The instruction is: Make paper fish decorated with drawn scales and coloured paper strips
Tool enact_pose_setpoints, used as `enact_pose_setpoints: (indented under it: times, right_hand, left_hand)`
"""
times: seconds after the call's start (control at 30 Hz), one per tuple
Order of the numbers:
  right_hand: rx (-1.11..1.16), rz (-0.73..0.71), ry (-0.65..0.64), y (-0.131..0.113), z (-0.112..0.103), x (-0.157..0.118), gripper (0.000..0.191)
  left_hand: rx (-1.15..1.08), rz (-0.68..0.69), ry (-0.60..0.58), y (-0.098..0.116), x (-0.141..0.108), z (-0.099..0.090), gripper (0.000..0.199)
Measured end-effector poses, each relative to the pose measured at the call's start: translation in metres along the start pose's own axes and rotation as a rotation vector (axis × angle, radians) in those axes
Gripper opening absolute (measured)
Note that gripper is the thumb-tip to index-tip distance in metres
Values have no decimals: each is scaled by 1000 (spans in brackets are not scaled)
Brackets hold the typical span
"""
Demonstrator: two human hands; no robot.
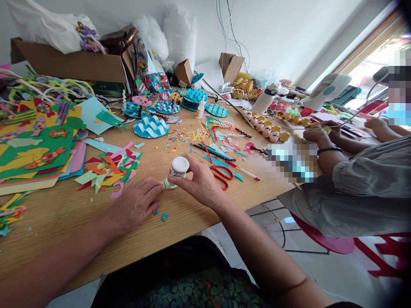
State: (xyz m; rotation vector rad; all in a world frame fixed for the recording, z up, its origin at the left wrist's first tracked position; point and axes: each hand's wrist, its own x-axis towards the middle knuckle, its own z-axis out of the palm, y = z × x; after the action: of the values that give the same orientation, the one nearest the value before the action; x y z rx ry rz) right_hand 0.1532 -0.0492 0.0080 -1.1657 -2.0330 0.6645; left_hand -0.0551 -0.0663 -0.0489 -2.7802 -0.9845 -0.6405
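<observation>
Head view: a white-capped jar [179, 166] is gripped by the right hand [205, 180], right at a pale green piece [167, 184] on the counter [192, 222]. The left hand [138, 200] meets that piece with its fingertips; whether they pinch it is hidden. A slackened grip could tip the jar; a rightward swing might nudge the scissors [221, 167].

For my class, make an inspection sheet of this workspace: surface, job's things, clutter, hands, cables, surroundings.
Surface: wooden table.
Job's things: white-lidded jar by a pale piece; whether they touch is unclear.
Clutter: paper scraps, scissors, pens.
Hands: right hand holds the jar; left hand on the table, fingertips at the piece.
Cables: cables hang by the wall.
Surroundings: co-worker's sleeve at right; cardboard box at back left.
</observation>
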Motion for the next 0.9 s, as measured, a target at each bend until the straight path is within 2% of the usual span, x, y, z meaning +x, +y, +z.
enact_pose_setpoints:
  times: [0.13,0.47,0.9]
  right_hand:
    - [-7,7,24,1,0,5,26]
    - [23,26,-28,0,12,11,24]
    - [-26,34,-6,3,4,7,24]
  left_hand:
    - [-16,2,-9,0,0,1,25]
    - [-2,-11,-20,0,0,0,26]
    - [-29,-38,-51,-1,0,0,26]
